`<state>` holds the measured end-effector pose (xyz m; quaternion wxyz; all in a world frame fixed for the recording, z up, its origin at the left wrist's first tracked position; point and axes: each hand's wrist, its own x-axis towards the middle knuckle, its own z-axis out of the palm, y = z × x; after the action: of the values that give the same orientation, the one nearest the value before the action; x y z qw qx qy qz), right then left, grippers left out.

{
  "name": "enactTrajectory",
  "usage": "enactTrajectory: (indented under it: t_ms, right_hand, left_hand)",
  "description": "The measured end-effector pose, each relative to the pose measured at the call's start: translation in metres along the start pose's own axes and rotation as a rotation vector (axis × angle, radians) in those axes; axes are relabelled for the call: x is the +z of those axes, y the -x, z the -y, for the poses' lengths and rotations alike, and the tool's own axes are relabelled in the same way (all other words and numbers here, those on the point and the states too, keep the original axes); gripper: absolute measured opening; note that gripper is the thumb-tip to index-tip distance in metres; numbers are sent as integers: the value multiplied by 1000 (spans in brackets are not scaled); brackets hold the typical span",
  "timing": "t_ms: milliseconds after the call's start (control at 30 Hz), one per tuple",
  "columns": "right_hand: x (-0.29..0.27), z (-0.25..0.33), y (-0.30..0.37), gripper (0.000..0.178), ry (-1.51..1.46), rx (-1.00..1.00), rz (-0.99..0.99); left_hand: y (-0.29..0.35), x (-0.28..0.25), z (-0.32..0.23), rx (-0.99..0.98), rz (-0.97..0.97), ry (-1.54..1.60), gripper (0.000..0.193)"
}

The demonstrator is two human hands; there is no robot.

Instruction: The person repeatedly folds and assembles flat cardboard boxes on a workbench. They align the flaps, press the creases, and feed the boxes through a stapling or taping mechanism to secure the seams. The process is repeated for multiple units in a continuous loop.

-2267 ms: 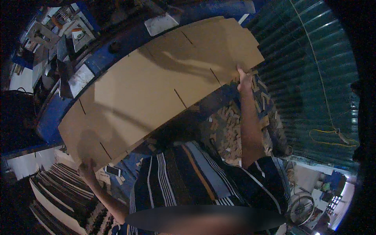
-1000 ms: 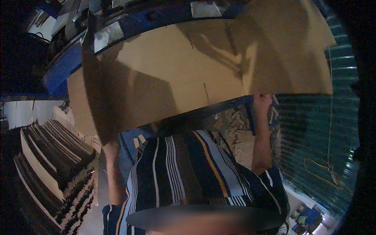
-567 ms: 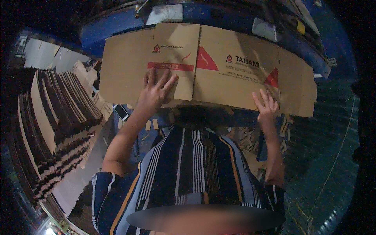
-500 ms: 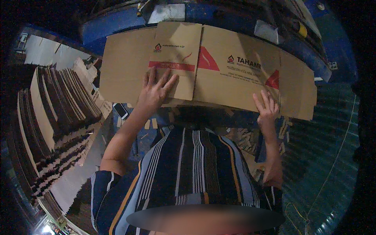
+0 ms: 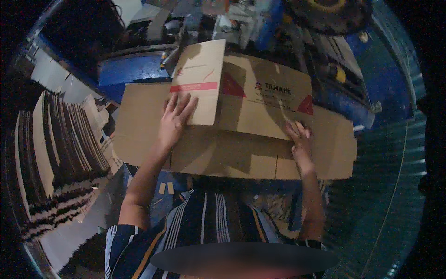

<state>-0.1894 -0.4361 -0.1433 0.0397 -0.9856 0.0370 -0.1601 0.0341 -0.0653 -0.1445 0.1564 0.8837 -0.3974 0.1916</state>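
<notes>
A brown corrugated cardboard box blank (image 5: 237, 156) with red and dark print spans the space before me. Its narrower left printed panel stands raised and tilted, apart from the wider right panel. My left hand (image 5: 175, 122) grips the narrow panel near its lower left, fingers on the printed face and thumb hidden. On the lower right edge of the wide panel, my right hand (image 5: 301, 140) is closed with its fingers bent. Plain cardboard shows below both panels; whether it is the same blank or another under it I cannot tell.
Stacks of flat cardboard (image 5: 65, 144) stand on the left. Behind the blank is a machine with a blue beam (image 5: 134, 72) and a dark round wheel (image 5: 330, 11). A corrugated green sheet wall (image 5: 385, 195) is on the right. Small cardboard scraps (image 5: 166, 188) lie below.
The narrow left panel has come up and apart from the wide one. A plain cardboard layer now shows beneath. The view has shifted, with more of the machine in sight.
</notes>
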Motion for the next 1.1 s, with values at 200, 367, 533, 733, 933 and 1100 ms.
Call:
enactTrajectory:
  t_ms: [200, 367, 533, 733, 933, 1100]
  right_hand:
    - [-30, -13, -93, 47, 6, 23, 36]
    - [-39, -25, -36, 45, 42, 180, 101]
    - [-8, -69, -32, 45, 31, 286, 75]
    - [-3, -56, 22, 45, 4, 511, 12]
    - [-3, -35, 110, 54, 172, 448, 0]
    - [-9, -49, 178, 53, -46, 1282, -467]
  left_hand:
    - [-89, 30, 21, 35, -156, 23, 61]
    - [-170, 61, 42, -106, -108, 51, 56]
    - [-114, 51, 54, -54, -94, 83, 56]
    - [93, -29, 76, -777, 123, -288, 51]
    - [153, -57, 77, -766, 69, -108, 50]
    - [152, -64, 80, -784, 41, 14, 47]
